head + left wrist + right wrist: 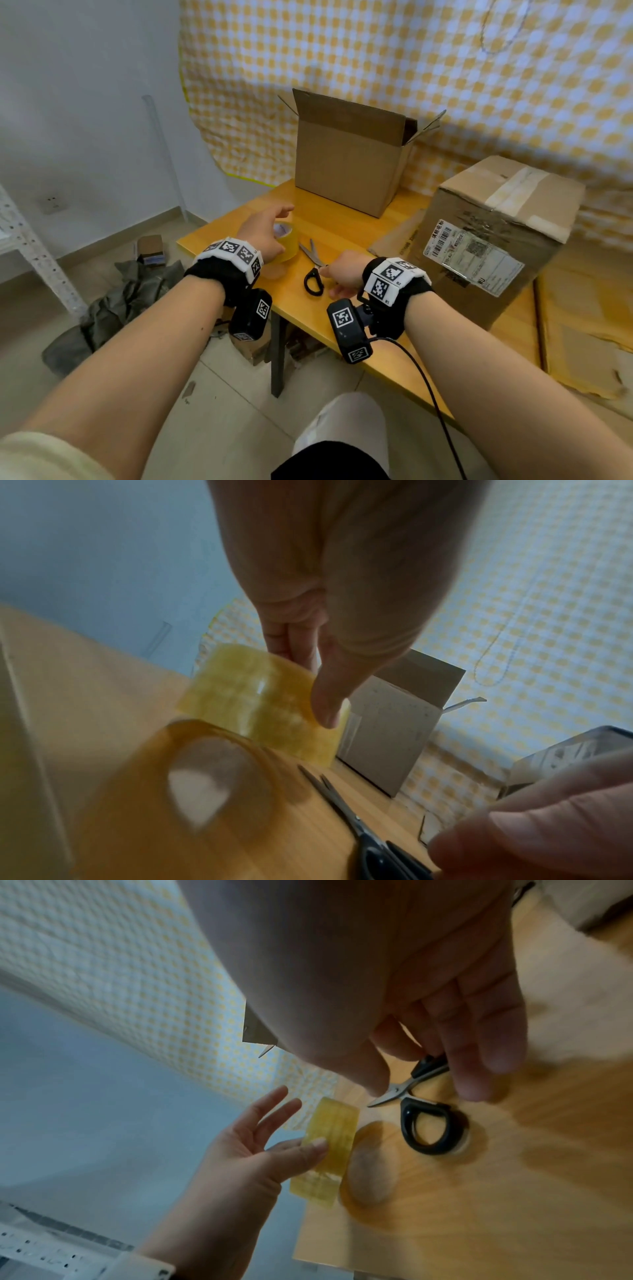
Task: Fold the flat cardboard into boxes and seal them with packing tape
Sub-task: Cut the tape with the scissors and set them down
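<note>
Holding tape roll (285, 244) w/ left hand (263, 236), fingers (274, 1110) splayed.

An open-topped cardboard box (346, 161) stands upright at centre frame on the far part of the desk (346, 236), its flaps raised. At right, a larger sealed box (496, 236) (pale tape along its top seam, a shipping label on its near face) sits on flattened cardboard (394, 240). Left of centre, a roll of yellowish translucent packing tape (286, 245) stands on edge near the desk's corner.
</note>
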